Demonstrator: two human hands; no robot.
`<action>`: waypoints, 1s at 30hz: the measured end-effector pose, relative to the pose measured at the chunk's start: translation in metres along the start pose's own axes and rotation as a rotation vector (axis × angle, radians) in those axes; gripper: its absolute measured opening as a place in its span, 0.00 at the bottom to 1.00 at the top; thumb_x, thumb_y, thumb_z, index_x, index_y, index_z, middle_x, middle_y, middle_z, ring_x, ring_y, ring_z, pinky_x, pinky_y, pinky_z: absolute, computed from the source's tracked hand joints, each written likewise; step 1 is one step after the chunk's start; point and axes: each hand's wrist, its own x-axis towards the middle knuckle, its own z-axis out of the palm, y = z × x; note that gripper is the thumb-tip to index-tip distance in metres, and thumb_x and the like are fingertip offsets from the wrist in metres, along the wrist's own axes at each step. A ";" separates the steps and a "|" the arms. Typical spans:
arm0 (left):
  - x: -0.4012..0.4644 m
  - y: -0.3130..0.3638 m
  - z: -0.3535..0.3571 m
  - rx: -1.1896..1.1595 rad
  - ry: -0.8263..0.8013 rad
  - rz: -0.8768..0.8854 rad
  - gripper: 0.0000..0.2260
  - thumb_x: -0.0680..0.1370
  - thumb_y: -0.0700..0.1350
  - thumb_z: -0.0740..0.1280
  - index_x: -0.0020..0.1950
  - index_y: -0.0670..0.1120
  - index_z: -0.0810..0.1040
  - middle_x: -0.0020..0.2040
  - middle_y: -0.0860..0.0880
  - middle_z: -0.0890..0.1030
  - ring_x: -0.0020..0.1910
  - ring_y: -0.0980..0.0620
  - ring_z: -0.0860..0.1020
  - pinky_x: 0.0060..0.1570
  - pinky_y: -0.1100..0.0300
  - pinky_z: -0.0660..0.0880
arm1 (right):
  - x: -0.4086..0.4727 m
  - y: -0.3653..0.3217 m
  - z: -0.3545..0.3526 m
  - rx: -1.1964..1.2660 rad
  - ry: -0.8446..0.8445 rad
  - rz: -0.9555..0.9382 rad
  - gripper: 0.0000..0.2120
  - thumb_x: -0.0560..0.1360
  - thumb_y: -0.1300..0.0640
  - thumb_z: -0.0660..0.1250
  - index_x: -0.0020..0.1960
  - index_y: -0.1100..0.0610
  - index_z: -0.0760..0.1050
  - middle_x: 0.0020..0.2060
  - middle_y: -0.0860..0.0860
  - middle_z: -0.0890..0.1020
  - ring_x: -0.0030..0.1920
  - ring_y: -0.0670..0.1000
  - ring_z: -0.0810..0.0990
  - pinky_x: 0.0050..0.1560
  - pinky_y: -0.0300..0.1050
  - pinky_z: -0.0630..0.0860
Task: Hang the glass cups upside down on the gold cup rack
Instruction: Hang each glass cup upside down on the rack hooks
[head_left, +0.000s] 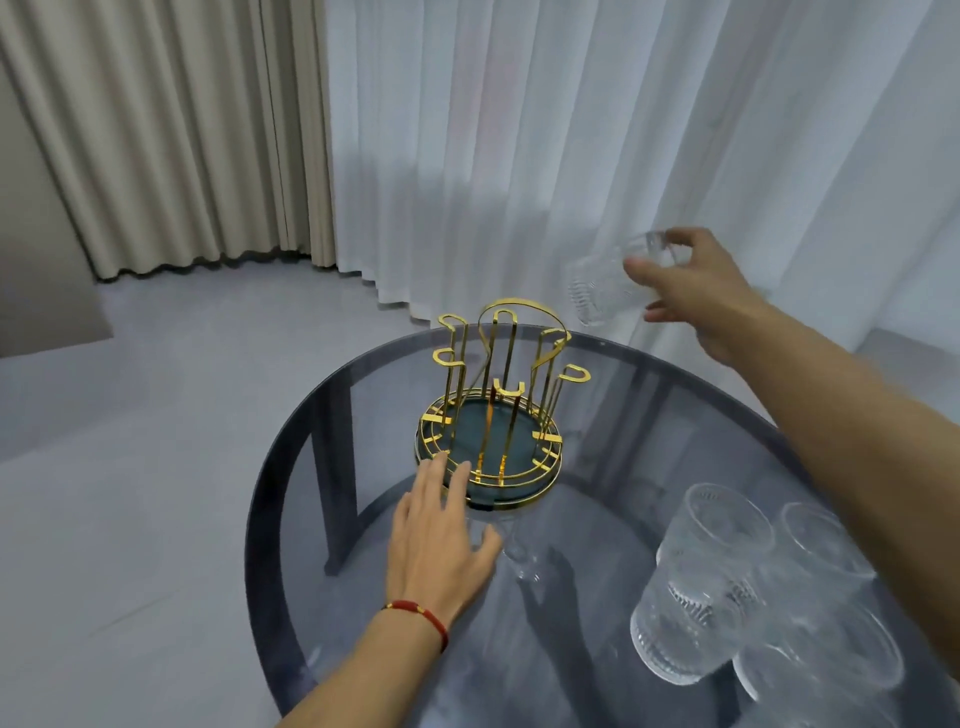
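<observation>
Right hand (696, 291) is closed around a tilted glass cup (605, 283), carried mouth-down above and right of the gold cup rack (506, 400). Left hand (441, 540), spread flat, braces its base, probably for steadiness. Remaining cups (711, 582) are grouped near right.

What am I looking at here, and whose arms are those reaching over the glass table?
No machine here: a person wears a camera on the head, so you see their own arms from above. The right hand holds a clear glass cup in the air, tilted, above and to the right of the gold cup rack. The left hand lies open, its fingers at the rack's round base. The rack stands on a round dark glass table and carries no cups. More glass cups wait upright at the near right.
</observation>
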 end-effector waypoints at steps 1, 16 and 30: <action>0.000 -0.002 0.002 0.023 -0.005 0.014 0.32 0.78 0.60 0.62 0.80 0.53 0.55 0.82 0.47 0.52 0.81 0.47 0.49 0.77 0.46 0.56 | 0.013 -0.005 0.010 0.011 -0.016 0.038 0.34 0.74 0.50 0.76 0.75 0.55 0.66 0.66 0.56 0.76 0.49 0.54 0.81 0.48 0.49 0.84; -0.002 -0.001 0.008 0.098 -0.014 0.015 0.31 0.81 0.58 0.54 0.81 0.54 0.48 0.83 0.48 0.45 0.81 0.48 0.44 0.79 0.46 0.47 | 0.074 -0.024 0.106 -0.400 -0.614 0.005 0.33 0.69 0.56 0.82 0.71 0.52 0.75 0.60 0.53 0.80 0.52 0.54 0.83 0.42 0.44 0.83; -0.001 0.001 0.007 0.125 -0.006 0.010 0.28 0.82 0.55 0.52 0.81 0.52 0.49 0.83 0.47 0.49 0.81 0.46 0.49 0.79 0.46 0.49 | 0.082 -0.003 0.118 -0.468 -0.870 -0.007 0.34 0.69 0.65 0.80 0.70 0.48 0.73 0.63 0.49 0.75 0.57 0.57 0.78 0.62 0.57 0.80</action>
